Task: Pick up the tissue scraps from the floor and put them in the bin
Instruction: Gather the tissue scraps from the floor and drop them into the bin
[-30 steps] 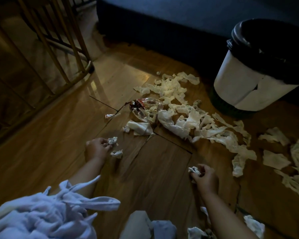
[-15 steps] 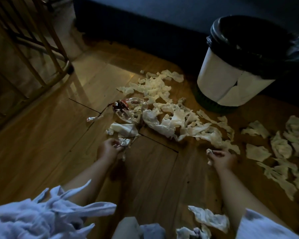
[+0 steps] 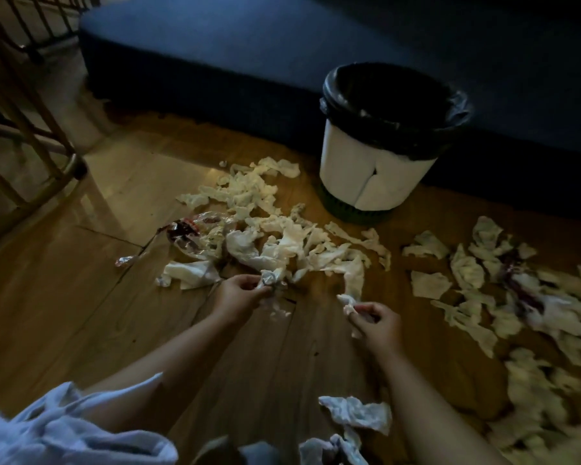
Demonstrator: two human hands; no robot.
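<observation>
Barely begun; left hand (image 3: 239, 295) curls round a wad (image 3: 271, 279), right hand (image 3: 376, 322) pinches a scrap (image 3: 348, 302); tissue scraps (image 3: 282, 236) litter mid-frame and right; bin (image 3: 376, 182) upper right shows 1 pale bit inside.

bin (image 3: 376, 182): 1, white with a black liner, upper right of centre
hands: 2, left hand (image 3: 239, 293) and right hand (image 3: 378, 325), mid-frame
tissue scraps (image 3: 282, 236): dozens, too many and too blurred for an exact count
scrap groups: 3 (centre pile, scatter at the right edge, loose pieces at the bottom edge)
bottom-edge pieces: 2
scraps in hand: 2 wads, one pinched per hand
clear plastic wrapper (image 3: 195, 229): 1, red print, left end of the centre pile
shiny scrap (image 3: 125, 261): 1, left of the wrapper
dark blue upholstered furniture (image 3: 249, 62): 1, top
wooden railed frame (image 3: 31, 129): 1, upper left
pale cloth (image 3: 64, 431): 1, lower left
</observation>
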